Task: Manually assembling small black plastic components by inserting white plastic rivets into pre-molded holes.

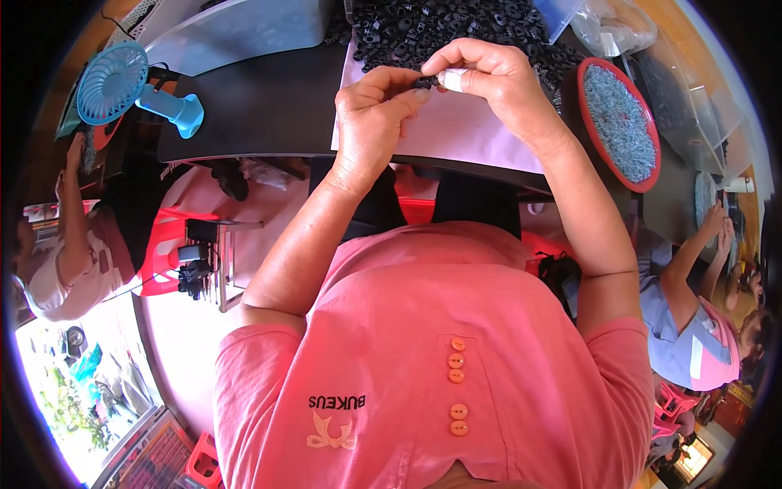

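Note:
My left hand and my right hand meet over the near side of the heap of small black parts. Between their fingertips is a small black part, mostly covered by the fingers, so its exact kind does not show. Both hands are closed on it in a pinch. White tape wraps a digit of my right hand. Below the hands lies a pale pink sheet on the dark table. Just beyond them spreads the heap of black parts, which look like moulded plastic pieces.
At right stands a red round tray full of tiny clear bluish pieces. A translucent bin is at the far left, near a light blue fan. A plastic bag lies far right. Other people sit at both sides.

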### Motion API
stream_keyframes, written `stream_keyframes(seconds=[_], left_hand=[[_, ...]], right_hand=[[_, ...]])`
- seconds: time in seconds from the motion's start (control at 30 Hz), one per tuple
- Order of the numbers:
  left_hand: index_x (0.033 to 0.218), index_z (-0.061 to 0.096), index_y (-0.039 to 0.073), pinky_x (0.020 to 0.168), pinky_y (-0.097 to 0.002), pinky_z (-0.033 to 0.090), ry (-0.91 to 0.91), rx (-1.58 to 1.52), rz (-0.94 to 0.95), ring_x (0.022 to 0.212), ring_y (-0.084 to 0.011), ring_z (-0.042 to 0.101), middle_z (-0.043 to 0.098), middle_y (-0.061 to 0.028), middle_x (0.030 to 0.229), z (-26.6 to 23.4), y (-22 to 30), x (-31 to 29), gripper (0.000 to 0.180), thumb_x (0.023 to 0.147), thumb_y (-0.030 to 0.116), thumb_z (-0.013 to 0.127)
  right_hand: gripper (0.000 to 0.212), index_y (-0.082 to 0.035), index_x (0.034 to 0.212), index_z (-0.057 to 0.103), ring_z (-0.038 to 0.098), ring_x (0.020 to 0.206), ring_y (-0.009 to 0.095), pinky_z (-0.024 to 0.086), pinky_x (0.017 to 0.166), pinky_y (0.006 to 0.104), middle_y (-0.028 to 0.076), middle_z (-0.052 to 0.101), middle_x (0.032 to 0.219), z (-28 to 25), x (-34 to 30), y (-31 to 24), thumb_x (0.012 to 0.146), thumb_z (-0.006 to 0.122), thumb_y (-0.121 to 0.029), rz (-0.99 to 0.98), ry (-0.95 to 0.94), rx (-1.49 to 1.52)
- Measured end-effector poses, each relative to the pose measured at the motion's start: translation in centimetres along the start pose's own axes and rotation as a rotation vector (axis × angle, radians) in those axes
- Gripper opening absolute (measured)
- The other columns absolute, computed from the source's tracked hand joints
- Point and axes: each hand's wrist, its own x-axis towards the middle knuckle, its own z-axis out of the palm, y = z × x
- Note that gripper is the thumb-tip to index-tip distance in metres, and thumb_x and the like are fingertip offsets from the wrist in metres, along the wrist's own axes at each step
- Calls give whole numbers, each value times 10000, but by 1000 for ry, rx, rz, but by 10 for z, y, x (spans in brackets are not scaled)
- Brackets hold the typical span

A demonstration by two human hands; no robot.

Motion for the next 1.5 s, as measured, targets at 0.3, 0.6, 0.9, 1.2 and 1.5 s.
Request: stream_keyframes(seconds=[0.3, 0.6, 0.9, 1.2, 1.5], left_hand=[[1009, 671, -34, 500, -184, 395, -31, 8, -16, 563, -52, 526, 630, -27, 717, -1, 1, 0, 184, 834, 14, 704], [1012, 680, -23, 521, -183, 385, -46, -37, -60, 585, -45, 496, 635, -15, 762, -3, 3, 1, 156, 866, 33, 676], [1010, 679, -26, 522, -175, 382, -46, -55, -52, 592, -46, 499, 639, -20, 764, -2, 0, 2, 157, 862, 26, 678], [989, 673, -30, 534, -173, 399, -67, -58, -51, 613, -47, 523, 649, -31, 763, -3, 1, 3, 139, 859, 17, 680], [965, 676, -27, 529, -173, 395, -26, -82, -45, 608, -44, 515, 640, -21, 742, -3, -2, 3, 125, 858, 36, 693]], right_hand=[[182, 0, 1024, 661, 601, 903, 89, 473, 847, 232, 11, 655, 941, -8, 9, -9, 870, 585, -61, 36, -163, -58], [173, 5, 988, 660, 612, 875, 106, 484, 817, 252, 36, 666, 909, -5, 14, -7, 837, 585, -32, -14, -131, -26], [195, 1, 1020, 660, 596, 857, 91, 484, 802, 239, 23, 652, 919, -6, 13, -1, 840, 595, -35, 36, -112, 112], [184, -22, 1011, 636, 531, 757, 66, 453, 720, 224, 3, 570, 796, -5, 18, 4, 835, 584, -4, -74, -175, -16], [185, -42, 996, 618, 583, 713, 111, 476, 673, 259, 19, 605, 746, 6, 16, 13, 830, 573, 28, -234, 2, -185]])
